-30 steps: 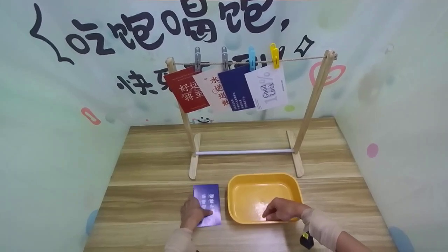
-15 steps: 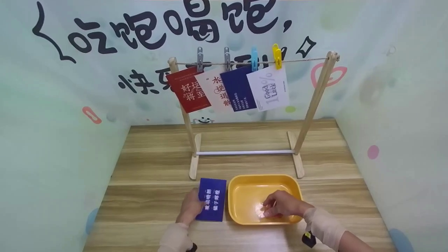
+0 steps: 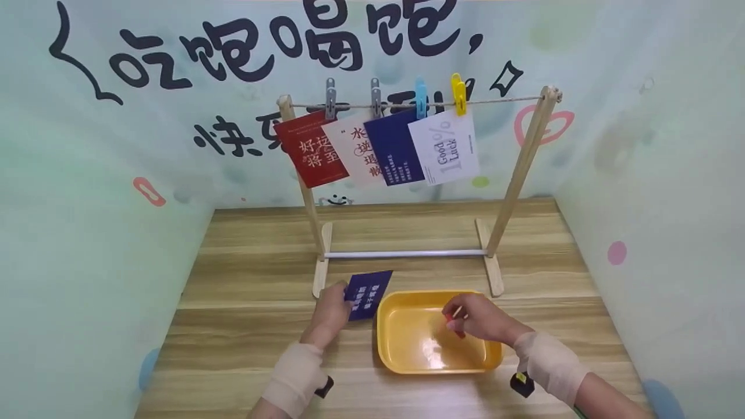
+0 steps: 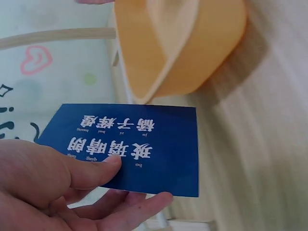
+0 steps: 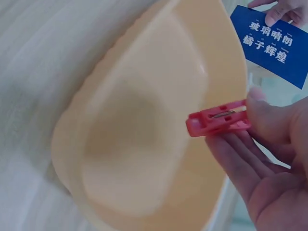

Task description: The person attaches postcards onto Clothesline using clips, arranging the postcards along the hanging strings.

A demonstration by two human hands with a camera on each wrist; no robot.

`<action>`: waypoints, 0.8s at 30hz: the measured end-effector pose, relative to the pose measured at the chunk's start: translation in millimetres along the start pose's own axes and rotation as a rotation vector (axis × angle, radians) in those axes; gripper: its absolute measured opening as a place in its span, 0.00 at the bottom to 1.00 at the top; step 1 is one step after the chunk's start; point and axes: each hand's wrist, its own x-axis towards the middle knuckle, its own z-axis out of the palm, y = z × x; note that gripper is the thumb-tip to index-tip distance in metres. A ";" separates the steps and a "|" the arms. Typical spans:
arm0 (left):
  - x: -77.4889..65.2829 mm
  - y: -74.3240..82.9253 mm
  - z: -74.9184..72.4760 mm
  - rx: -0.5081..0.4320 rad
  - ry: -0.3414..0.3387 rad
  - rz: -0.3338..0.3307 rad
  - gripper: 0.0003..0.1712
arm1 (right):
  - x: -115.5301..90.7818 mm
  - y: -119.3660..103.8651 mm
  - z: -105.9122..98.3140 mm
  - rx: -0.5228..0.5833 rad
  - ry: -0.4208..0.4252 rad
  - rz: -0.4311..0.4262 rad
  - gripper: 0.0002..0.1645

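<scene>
Between thumb and fingers, my left hand [image 3: 332, 311] pinches a dark blue card [image 4: 163, 144] with white Chinese writing, raised off the table left of the yellow basin. My right hand [image 3: 480, 317] holds a red clothespin [image 5: 219, 118] by its handle end, over the yellow basin [image 3: 381, 343]. In the right wrist view no other thing shows inside the basin. Behind, a wooden rack [image 3: 521, 174] carries a cord with a red card [image 3: 311, 145], a pink card [image 3: 352, 169], a blue card [image 3: 396, 151] and a white card [image 3: 445, 157] clipped on it.
Two grey clothespins [image 3: 330, 99], a light blue clothespin [image 3: 421, 99] and a yellow clothespin [image 3: 459, 96] grip the cord. A white bar [image 3: 407, 254] joins the rack's feet, behind the basin. Printed cloth walls [image 3: 75, 244] enclose the wooden table [image 3: 244, 337].
My left hand has lifted the blue card off the table and moved it forward and right. My right hand has come up from the basin's bottom with the red clothespin.
</scene>
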 end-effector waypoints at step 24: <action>41.9 108.5 -15.0 -0.200 -0.022 0.155 0.07 | -1.5 -76.5 -108.5 -0.242 0.445 -0.045 0.16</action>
